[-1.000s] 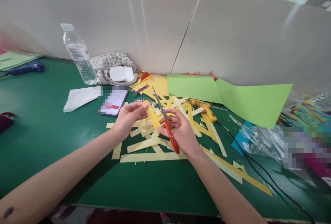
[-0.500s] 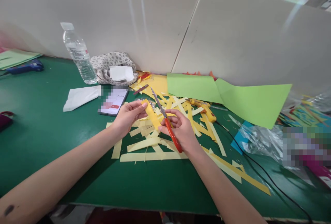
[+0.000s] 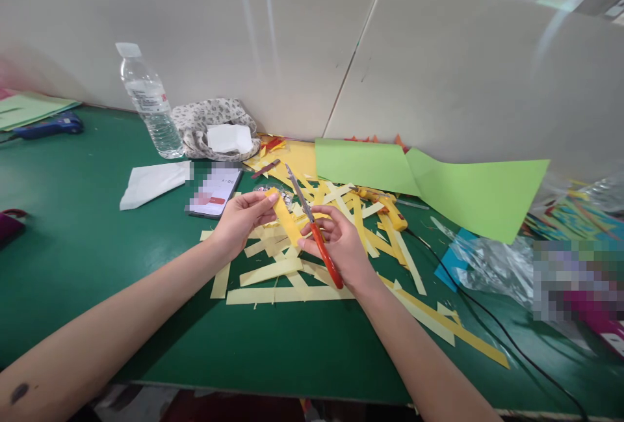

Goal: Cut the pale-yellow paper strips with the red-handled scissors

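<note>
A short yellow paper strip [image 3: 286,217] slants between my two hands. My left hand [image 3: 245,217] pinches its upper end between thumb and fingers. The thumb of my right hand [image 3: 336,240] touches its lower end, while the same hand holds red-handled scissors [image 3: 324,254] with the blades pointing up and away. The blades look closed and lie to the right of the strip. Under and around both hands are several pale yellow strips [image 3: 270,271] and deeper yellow ones, loosely crossed on the green table [image 3: 244,350].
A yellow glue gun [image 3: 392,211] with a black cable lies right of the strips. Green paper sheets [image 3: 468,191] stand behind it. A phone [image 3: 217,191], tissue [image 3: 153,183], water bottle [image 3: 151,106] and patterned pouch [image 3: 212,113] are at back left. Clear plastic [image 3: 497,266] lies right.
</note>
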Demonstrator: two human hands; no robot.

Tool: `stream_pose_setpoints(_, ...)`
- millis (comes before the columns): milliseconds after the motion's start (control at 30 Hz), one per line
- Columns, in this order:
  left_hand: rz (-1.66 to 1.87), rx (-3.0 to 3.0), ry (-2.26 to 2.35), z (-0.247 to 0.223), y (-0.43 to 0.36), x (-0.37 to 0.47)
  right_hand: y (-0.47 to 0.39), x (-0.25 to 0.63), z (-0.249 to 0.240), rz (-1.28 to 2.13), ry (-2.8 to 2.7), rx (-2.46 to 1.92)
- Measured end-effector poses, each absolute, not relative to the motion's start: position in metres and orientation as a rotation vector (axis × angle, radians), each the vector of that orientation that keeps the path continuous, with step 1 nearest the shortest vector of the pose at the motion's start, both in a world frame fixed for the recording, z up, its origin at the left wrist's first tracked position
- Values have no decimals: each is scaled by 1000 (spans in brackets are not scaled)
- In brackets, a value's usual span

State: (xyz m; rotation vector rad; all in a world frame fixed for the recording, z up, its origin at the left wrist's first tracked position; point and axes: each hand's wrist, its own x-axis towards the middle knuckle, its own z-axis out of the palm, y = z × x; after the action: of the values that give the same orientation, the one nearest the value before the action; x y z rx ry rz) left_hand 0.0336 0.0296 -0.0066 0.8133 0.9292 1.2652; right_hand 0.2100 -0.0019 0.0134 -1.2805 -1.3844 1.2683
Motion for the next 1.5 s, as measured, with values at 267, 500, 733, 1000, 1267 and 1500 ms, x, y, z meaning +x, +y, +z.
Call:
stream_pose_setpoints(267,1265,817,931,-10,30,33,-1,210,13,1285,-1358,-1241)
stream_pose_setpoints(500,1243,830,915,-11,33,31,0,211,12,1278,-1334,-1238)
stream_pose_setpoints(733,1238,822,899,-11,33,31,0,212,10,1274,-1335,-1235)
stream_pose_setpoints(1000,1237,763,908,-11,34,31,1,212,8,1213,-1323,-1222)
stream_pose_setpoints(1267,927,1043,863,-8,16,46,-1,211,10,1159,-1279,-1160)
stream_pose_setpoints(1500,930,1032,886,-10,15,46,-1,211,9,1145,-1294,-1122)
